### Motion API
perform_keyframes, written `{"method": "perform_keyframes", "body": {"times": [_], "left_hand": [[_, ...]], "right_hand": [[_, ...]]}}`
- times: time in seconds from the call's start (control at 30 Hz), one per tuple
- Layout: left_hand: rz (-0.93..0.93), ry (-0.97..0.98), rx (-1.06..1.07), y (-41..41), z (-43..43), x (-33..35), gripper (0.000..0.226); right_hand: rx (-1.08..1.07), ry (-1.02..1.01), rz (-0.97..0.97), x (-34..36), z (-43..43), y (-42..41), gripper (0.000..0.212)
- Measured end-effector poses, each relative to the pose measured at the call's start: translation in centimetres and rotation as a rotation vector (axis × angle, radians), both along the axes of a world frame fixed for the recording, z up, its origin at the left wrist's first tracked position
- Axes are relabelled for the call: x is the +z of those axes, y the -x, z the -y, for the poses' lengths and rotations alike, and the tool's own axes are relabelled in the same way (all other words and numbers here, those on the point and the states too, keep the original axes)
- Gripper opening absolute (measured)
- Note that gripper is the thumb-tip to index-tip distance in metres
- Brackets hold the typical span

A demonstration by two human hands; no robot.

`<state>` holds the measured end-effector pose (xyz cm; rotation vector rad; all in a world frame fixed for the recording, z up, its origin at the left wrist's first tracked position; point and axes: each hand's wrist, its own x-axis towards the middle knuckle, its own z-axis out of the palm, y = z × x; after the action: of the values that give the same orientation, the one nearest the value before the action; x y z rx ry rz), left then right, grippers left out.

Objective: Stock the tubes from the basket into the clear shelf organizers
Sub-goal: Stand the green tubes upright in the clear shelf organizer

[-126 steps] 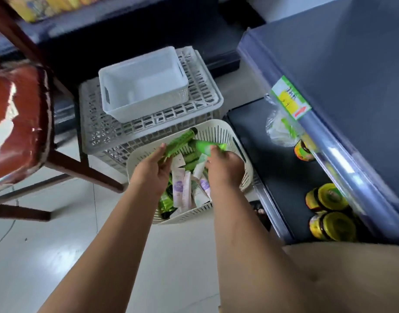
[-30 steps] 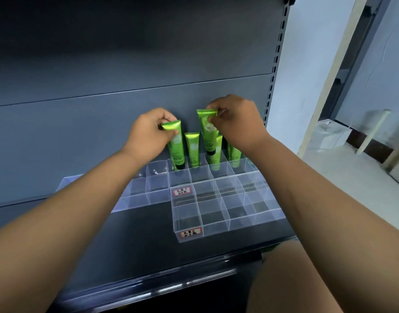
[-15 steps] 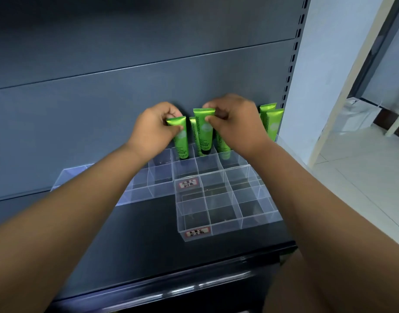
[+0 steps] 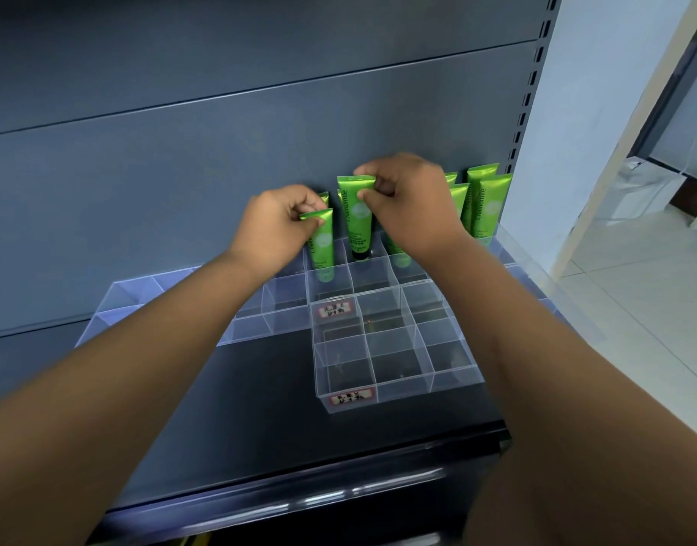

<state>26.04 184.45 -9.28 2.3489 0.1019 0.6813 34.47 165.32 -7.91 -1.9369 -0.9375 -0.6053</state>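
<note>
Clear shelf organizers (image 4: 394, 362) with square cells stand on the dark shelf. My left hand (image 4: 274, 226) pinches the crimped top of a green tube (image 4: 322, 244) that stands cap-down in a back cell. My right hand (image 4: 408, 204) pinches the top of a second green tube (image 4: 356, 220), upright over the neighbouring back cell, its black cap inside the cell. Several more green tubes (image 4: 484, 206) stand in back cells to the right, partly hidden by my right hand. The basket is out of view.
The grey shelf back panel (image 4: 220, 151) rises right behind the tubes. The organizers carry two red-bordered labels (image 4: 352, 398). A slotted upright (image 4: 530, 84) bounds the shelf at the right, with white wall and tiled floor (image 4: 634, 277) beyond. The shelf's front edge (image 4: 299, 502) runs below.
Since the earliest frame both hands carried green tubes from the basket up to the shelf. Over the last second both tubes have sunk lower into the back cells of the organizers.
</note>
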Motion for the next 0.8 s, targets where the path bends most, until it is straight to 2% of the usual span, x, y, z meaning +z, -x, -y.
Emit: {"method": "perform_keyframes", "body": {"times": [0.4,0.57,0.8], "left_hand": [[0.033,0.095,0.011,0.0,-1.0,-0.8,0.028],[0.035,0.090,0.004,0.3,-0.6,-0.8,0.022],[0.050,0.088,0.011,0.7,-0.5,-1.1,0.029]], "right_hand": [[-0.021,0.116,-0.012,-0.4,-0.6,-0.7,0.026],[-0.019,0.179,0.037,-0.4,-0.7,-0.1,0.022],[-0.054,0.213,-0.030,-1.2,-0.6,-0.5,0.021]]}}
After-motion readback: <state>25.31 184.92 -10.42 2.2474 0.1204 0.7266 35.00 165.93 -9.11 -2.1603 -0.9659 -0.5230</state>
